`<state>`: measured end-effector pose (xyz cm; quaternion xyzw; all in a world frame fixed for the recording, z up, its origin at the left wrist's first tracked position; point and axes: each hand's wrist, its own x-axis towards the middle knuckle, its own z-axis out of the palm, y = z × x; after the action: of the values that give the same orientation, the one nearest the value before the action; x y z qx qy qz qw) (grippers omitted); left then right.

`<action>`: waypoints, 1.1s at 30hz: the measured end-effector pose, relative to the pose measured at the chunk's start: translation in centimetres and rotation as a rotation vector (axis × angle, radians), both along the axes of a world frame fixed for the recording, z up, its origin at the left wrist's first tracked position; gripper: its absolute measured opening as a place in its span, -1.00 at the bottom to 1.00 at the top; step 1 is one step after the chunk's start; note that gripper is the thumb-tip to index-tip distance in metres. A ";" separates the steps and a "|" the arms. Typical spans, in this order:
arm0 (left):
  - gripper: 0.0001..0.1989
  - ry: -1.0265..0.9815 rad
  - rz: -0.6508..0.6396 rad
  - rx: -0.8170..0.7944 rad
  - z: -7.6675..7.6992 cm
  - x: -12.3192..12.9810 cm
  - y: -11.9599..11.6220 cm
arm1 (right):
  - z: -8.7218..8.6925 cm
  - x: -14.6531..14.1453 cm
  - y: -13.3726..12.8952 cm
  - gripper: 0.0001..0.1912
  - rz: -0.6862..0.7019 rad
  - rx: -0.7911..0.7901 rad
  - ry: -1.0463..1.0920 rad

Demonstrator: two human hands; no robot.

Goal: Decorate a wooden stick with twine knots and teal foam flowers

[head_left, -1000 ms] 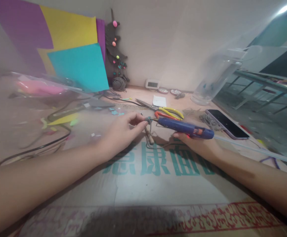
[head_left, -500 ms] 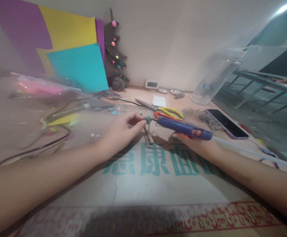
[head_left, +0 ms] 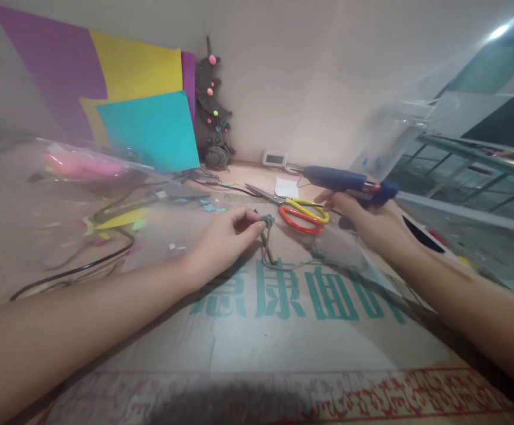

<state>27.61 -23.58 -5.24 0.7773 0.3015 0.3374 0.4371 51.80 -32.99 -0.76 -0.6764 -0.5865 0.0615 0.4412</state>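
Note:
My left hand pinches a small teal flower-shaped piece between thumb and fingertips, just above the cardboard. A thin grey cord trails from near it in a loop to the right. Under the pinch lies a short brown stick; whether it is attached to the piece I cannot tell. Raised at the right, my right hand is wrapped around a blue hot glue gun, whose nozzle points left, apart from the piece. Scissors with red and yellow handles lie between the hands.
Cardboard with green characters covers the work surface. Teal, yellow and purple sheets lean against the wall beside a decorated hanging with colored balls. A black cable and paper scraps lie left; a phone is partly hidden right.
My right hand has lifted the glue gun up and to the right, away from the teal piece. My left hand keeps its pinch in nearly the same spot. The view has shifted slightly.

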 end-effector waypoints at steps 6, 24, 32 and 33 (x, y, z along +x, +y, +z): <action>-0.84 0.004 -0.014 0.007 -0.2 0.0 0.1 | 2.1 3.8 6.1 -0.65 -0.196 -0.238 -0.091; -0.84 -0.009 0.012 0.018 -0.4 0.0 0.3 | -0.3 8.1 8.1 -0.66 -0.170 -0.378 -0.440; -0.82 -0.073 0.057 0.068 0.0 -0.3 -0.2 | 2.7 0.1 2.5 -0.58 0.004 -0.267 -0.114; -0.83 -0.082 0.063 0.078 0.0 -0.3 -0.2 | 2.3 -1.7 2.0 -0.62 0.140 -0.314 0.003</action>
<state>27.27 -23.81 -5.21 0.7694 0.2945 0.3941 0.4075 50.14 -31.01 1.55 -0.6944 -0.6147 0.1842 0.3256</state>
